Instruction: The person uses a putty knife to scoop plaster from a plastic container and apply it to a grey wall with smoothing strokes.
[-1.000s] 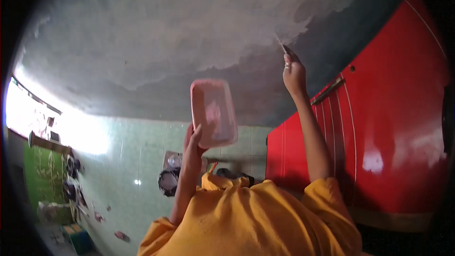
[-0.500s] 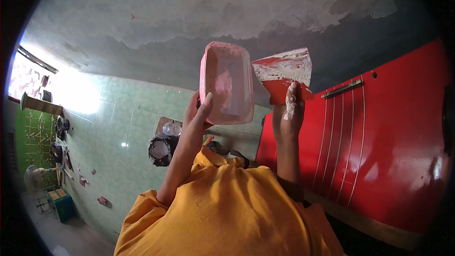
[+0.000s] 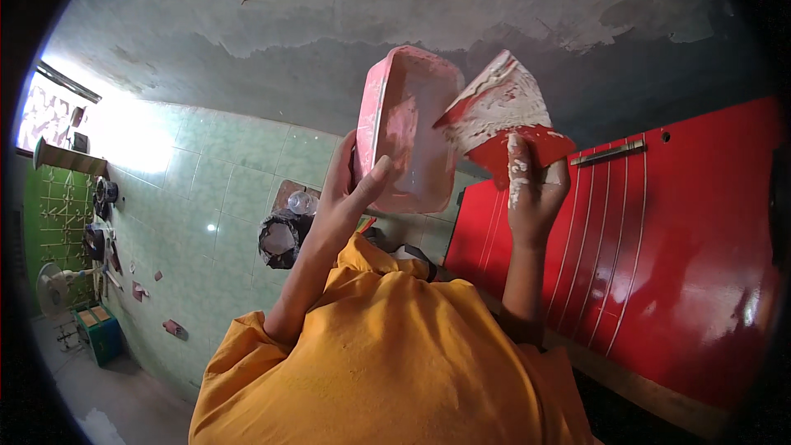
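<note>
We see the left hand (image 3: 353, 185) closed around the left long side of a pink plastic tub (image 3: 373, 103), its thumb lying over the rim and its fingers behind the wall. The tub is a rounded rectangle with smooth sides, held up in front of the chest and tilted so that we look into its hollow, where chalky pink smears cling to a dull, cloudy lining. Just to its right, the right hand (image 3: 537, 189) grips a flat red putty spreader (image 3: 491, 153), its thumb pressed on the near face; we find the thumb crusted with white. The spreader's broad far part is coated in thick, ridged white paste, and its left corner overlaps the tub's right rim in our view, though we cannot tell whether they touch. Beyond both, we face a grey wall (image 3: 395, 0) with a cloudy, pale coat ending in a ragged edge above a darker band. To the right stands a glossy red door (image 3: 692, 231) with thin pale grooves and a metal handle (image 3: 608, 152). Green marbled floor tiles (image 3: 231, 165) spread to the left, and nearest us hangs the wrinkled cloth of an orange-yellow shirt (image 3: 371, 363).
</note>
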